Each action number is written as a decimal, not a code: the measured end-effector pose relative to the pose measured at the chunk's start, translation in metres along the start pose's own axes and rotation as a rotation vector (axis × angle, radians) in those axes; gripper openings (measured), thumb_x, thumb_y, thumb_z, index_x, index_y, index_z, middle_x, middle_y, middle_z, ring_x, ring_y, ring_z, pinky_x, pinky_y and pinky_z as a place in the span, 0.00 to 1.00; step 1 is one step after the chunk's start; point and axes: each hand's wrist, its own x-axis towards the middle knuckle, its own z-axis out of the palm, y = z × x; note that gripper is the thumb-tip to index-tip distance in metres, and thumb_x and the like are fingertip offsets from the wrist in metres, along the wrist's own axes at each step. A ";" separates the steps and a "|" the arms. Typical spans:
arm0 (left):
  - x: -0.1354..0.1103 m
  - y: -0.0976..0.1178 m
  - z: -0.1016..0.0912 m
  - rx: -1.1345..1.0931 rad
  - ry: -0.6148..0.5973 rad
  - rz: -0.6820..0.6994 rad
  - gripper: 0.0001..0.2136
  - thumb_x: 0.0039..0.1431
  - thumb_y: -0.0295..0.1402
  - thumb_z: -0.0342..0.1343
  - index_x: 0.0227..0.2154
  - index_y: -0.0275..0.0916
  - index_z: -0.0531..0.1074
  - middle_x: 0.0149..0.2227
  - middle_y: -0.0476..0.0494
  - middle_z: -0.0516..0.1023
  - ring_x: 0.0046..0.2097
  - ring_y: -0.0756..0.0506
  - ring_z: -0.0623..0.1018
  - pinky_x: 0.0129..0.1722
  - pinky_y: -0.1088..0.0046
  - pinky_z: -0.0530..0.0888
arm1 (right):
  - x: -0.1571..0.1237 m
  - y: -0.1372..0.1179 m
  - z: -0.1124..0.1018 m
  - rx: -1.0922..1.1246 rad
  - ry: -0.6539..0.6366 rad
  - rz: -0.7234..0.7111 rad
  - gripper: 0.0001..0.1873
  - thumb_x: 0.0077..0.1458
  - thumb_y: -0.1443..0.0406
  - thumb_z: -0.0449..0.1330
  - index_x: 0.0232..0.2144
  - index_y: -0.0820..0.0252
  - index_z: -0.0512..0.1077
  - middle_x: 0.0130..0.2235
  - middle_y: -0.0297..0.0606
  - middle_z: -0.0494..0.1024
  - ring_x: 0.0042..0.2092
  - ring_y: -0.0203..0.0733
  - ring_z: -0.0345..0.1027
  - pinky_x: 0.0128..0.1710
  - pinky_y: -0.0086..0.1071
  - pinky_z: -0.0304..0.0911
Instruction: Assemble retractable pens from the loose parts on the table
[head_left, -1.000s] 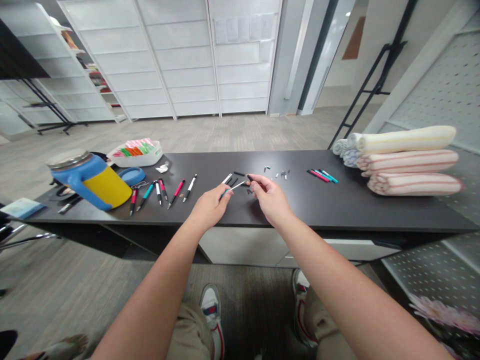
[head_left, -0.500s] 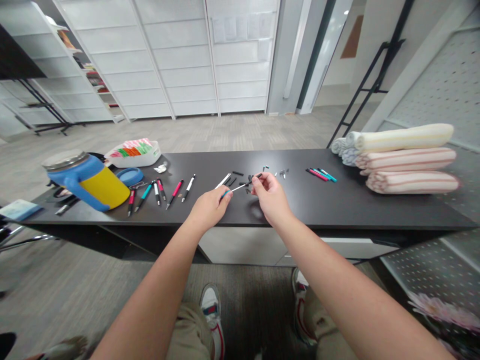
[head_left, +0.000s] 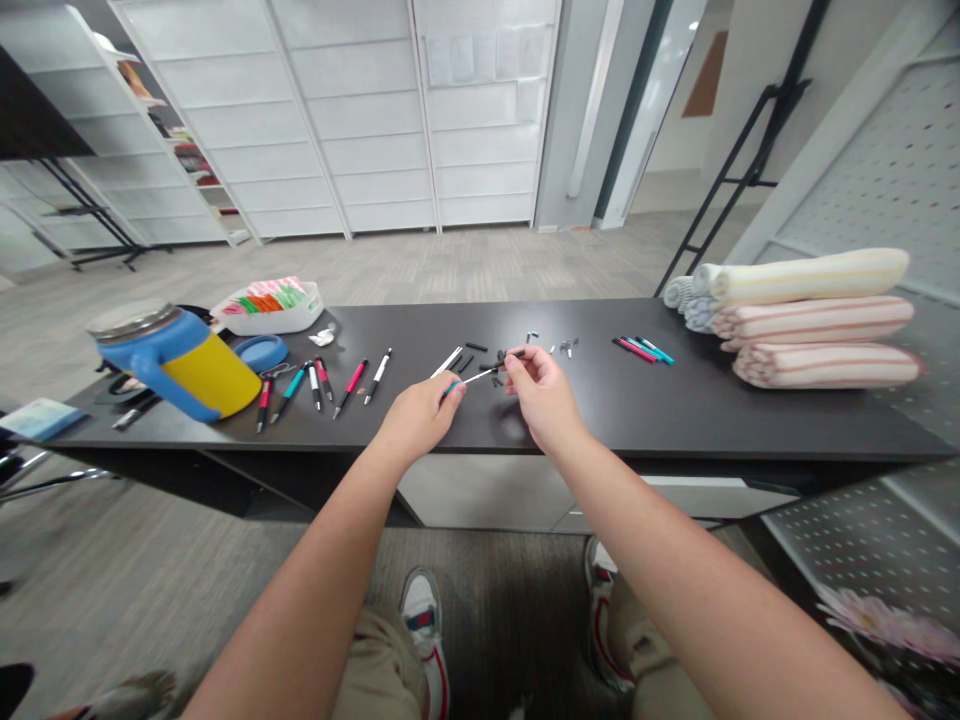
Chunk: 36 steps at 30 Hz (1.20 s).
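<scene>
My left hand (head_left: 418,418) is closed around a blue pen barrel (head_left: 450,387), with a thin white refill (head_left: 478,377) reaching out to the right. At the refill's far end, my right hand (head_left: 544,396) pinches a small black pen grip (head_left: 515,355) between thumb and fingers. Whether the refill tip is inside the grip is too small to tell. Just behind the hands lie several loose black grips (head_left: 475,346) and a few white refills (head_left: 448,361). Small pen parts (head_left: 566,347) are scattered beyond my right hand.
Assembled pens (head_left: 350,388) lie to the left, beside a blue-and-yellow jug (head_left: 202,365) and its blue lid (head_left: 261,351). A white basket (head_left: 274,320) with colourful packets stands behind. On the right are pink and teal barrels (head_left: 643,349) and rolled towels (head_left: 821,318) on the dark table (head_left: 675,420).
</scene>
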 end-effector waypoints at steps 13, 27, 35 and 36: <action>0.000 0.001 -0.001 0.005 -0.004 0.009 0.14 0.76 0.42 0.45 0.43 0.44 0.74 0.39 0.44 0.83 0.41 0.40 0.81 0.40 0.68 0.70 | 0.000 0.001 0.000 -0.023 -0.054 0.018 0.18 0.56 0.51 0.67 0.41 0.56 0.73 0.33 0.33 0.76 0.30 0.36 0.67 0.30 0.30 0.65; -0.001 -0.009 0.008 -0.065 0.037 0.124 0.12 0.74 0.40 0.51 0.48 0.42 0.77 0.46 0.42 0.84 0.47 0.41 0.82 0.48 0.65 0.74 | -0.006 -0.004 0.001 -0.185 -0.350 0.087 0.17 0.54 0.55 0.69 0.42 0.59 0.78 0.31 0.33 0.79 0.31 0.36 0.68 0.33 0.31 0.62; -0.002 -0.009 0.005 -0.119 0.025 0.170 0.11 0.74 0.39 0.52 0.47 0.42 0.78 0.49 0.43 0.83 0.50 0.42 0.81 0.52 0.65 0.75 | -0.005 -0.013 -0.008 -0.242 -0.425 0.147 0.19 0.52 0.53 0.70 0.40 0.60 0.79 0.29 0.33 0.78 0.29 0.36 0.68 0.31 0.30 0.63; -0.002 -0.009 0.005 -0.116 0.025 0.172 0.11 0.74 0.38 0.52 0.47 0.42 0.78 0.49 0.43 0.83 0.51 0.42 0.81 0.53 0.65 0.75 | -0.005 -0.014 -0.009 -0.254 -0.428 0.145 0.19 0.52 0.52 0.70 0.40 0.60 0.79 0.29 0.32 0.78 0.29 0.35 0.68 0.30 0.30 0.62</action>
